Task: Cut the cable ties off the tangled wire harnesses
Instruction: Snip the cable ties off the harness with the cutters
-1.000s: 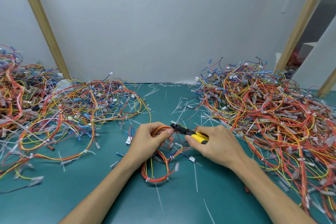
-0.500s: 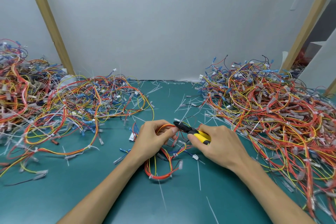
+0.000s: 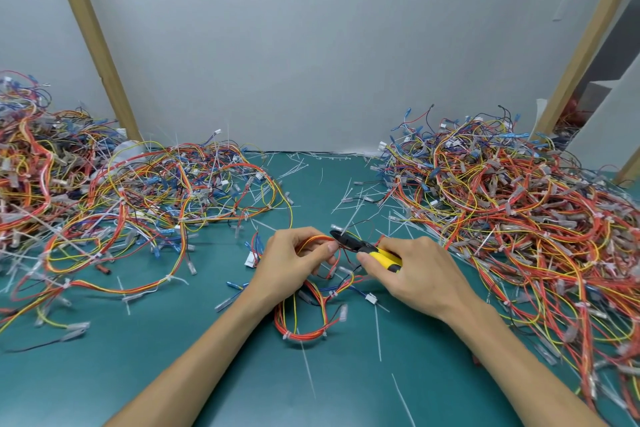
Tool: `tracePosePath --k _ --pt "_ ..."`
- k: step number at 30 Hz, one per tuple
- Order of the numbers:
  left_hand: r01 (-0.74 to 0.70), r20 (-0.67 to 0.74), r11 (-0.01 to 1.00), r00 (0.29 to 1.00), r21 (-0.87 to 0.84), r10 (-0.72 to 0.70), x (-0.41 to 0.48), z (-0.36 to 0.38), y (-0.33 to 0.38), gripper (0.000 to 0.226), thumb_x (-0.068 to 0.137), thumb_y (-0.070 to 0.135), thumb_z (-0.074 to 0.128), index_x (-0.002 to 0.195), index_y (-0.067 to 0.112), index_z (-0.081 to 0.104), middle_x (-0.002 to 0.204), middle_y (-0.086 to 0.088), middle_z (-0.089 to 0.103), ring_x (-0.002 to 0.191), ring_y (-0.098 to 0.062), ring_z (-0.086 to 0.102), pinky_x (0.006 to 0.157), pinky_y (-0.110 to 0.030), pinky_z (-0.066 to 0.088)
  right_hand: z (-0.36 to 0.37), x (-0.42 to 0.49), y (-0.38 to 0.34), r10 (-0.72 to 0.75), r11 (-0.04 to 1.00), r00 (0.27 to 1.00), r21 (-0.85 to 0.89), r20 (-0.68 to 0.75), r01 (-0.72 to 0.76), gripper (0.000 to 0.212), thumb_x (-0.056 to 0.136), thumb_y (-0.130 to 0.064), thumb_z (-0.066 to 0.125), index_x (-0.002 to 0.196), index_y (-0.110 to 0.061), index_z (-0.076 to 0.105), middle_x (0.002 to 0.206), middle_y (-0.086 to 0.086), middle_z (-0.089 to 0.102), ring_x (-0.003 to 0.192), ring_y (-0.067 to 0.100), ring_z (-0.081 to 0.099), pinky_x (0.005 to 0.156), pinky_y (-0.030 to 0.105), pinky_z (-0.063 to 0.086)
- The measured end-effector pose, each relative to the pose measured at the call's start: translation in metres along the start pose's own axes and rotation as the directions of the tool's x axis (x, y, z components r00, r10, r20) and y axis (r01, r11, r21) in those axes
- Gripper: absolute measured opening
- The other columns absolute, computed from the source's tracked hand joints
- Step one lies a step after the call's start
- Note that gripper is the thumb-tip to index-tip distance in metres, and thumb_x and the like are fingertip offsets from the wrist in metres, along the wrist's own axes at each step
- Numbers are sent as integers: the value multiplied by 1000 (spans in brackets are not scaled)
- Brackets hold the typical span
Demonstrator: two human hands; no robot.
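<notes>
Our left hand [image 3: 294, 263] pinches a bend of the orange-and-yellow harness [image 3: 304, 326] between thumb and fingertips, holding it up off the green table [image 3: 156, 374], while the rest of its loop lies on the table below the wrist. Our right hand [image 3: 419, 274] curls round the yellow handles of the cutters [image 3: 362, 247]. Their black nose sits at the pinched wires, just beside the left thumb; we cannot tell whether the blades are closed.

We judge the main risk to be nicked insulation: with the nose this close, a wire could slip between the blades along with the tie. Our thumb tip is close enough to be caught too. A snipped tie may also spring off into a heap and get lost.

We count two hands, one pair of cutters and one harness in hand, with three white ties [image 3: 286, 334] visible on its lower loop. Three heaps of harnesses lie around us: far left [image 3: 27, 166], left [image 3: 156, 198] and right [image 3: 519, 211]. Loose cut ties [image 3: 378, 333] are too many to count.
</notes>
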State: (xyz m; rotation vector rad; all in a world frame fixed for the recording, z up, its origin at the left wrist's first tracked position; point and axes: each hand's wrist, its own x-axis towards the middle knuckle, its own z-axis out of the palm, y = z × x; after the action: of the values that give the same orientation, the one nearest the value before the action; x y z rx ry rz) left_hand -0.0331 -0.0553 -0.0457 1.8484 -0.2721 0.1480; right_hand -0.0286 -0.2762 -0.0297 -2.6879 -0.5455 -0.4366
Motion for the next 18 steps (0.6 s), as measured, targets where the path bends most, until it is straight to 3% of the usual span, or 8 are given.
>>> tracePosePath --k 11,18 --pt "21 -21 999 1000 -35 -22 -2 0 4 17 92 20 68 77 10 70 59 11 66 47 -1 50 51 -9 36 -1 -2 4 -16 1000 1000 -4 7 16 61 80 -80 29 70 -24 51 55 -4 52 58 11 50 57 32 43" --pt "26 -34 999 999 -29 -27 -2 1 6 17 91 20 68 79 9 70 62 9 67 48 0 50 52 -10 37 -2 -1 4 -8 999 998 40 55 6 53 84 -75 40 63 -27 46 51 -4 47 53 9 46 51 30 31"
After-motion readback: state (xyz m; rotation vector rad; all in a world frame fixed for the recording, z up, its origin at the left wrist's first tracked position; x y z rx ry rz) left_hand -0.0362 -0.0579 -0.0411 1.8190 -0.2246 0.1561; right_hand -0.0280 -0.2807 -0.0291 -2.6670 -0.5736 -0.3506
